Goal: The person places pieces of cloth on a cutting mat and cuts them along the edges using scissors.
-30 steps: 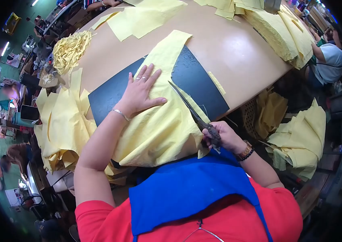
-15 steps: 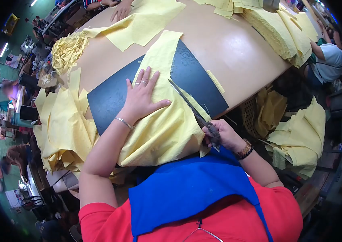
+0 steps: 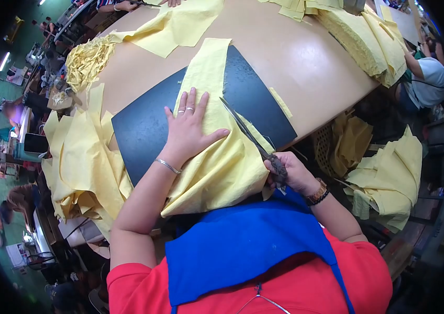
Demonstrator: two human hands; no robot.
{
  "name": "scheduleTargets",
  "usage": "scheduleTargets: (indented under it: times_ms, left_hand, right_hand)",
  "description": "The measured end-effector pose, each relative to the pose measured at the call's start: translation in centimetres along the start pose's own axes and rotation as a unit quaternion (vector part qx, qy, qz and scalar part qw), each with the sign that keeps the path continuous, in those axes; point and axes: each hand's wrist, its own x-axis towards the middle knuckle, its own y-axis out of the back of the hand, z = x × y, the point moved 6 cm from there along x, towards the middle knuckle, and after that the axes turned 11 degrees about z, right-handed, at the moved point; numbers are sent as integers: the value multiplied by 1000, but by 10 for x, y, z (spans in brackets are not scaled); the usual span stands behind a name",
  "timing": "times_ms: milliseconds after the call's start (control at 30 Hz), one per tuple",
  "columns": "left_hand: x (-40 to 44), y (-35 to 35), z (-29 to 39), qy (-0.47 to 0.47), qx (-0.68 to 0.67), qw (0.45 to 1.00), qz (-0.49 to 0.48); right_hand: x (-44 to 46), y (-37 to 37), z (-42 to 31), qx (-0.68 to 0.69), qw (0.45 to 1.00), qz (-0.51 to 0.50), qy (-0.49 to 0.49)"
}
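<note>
A yellow cloth (image 3: pixel 217 167) lies over a dark board (image 3: pixel 149 115) and hangs off its near edge toward the blue apron. My left hand (image 3: pixel 193 128) rests flat on the cloth with its fingers spread. In my right hand (image 3: pixel 290 172) are dark scissors (image 3: pixel 248 132), gripped by the handles, with the blades pointing up and left along the cloth's right side. The blades look nearly closed. A narrow flap of cloth (image 3: pixel 256 133) lies just right of them on the board.
The tan table (image 3: pixel 285 57) holds a heap of yellow scraps (image 3: pixel 88 60), another yellow cloth (image 3: pixel 180 29), a thin strip (image 3: pixel 280 102) and a thick yellow stack (image 3: pixel 360 47). More cloth hangs at the left (image 3: pixel 83 157) and right (image 3: pixel 389 175). Other people are around the table.
The cloth under my left hand has turned and shifted right, and the hand has moved right with it. A co-worker's cloth at the top has shifted. The scissors have barely moved.
</note>
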Motion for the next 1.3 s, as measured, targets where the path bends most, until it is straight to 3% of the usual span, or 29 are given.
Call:
scheduleTargets:
  times_ms: [333,433,567,733,933,1300]
  left_hand:
    - [-5,-10,1,27,-9,999,26]
    - [16,10,-10,33,-44,997,-45]
    - [40,13,-23,-115,-73,991,13]
    - [36,-2,-27,-91,-40,995,-8]
    - [33,-3,-27,-87,-30,996,-12]
    - [25,-1,-24,-27,-21,999,-3]
  right_hand:
    - [0,1,1,21,1000,11,5]
    - [1,4,5,20,1000,6,-1]
    - [1,5,1,11,1000,-6,-6]
    - [0,11,0,14,999,8,-38]
    - [7,15,-1,-44,999,-11,-11]
    - [2,11,-1,-19,1000,1,3]
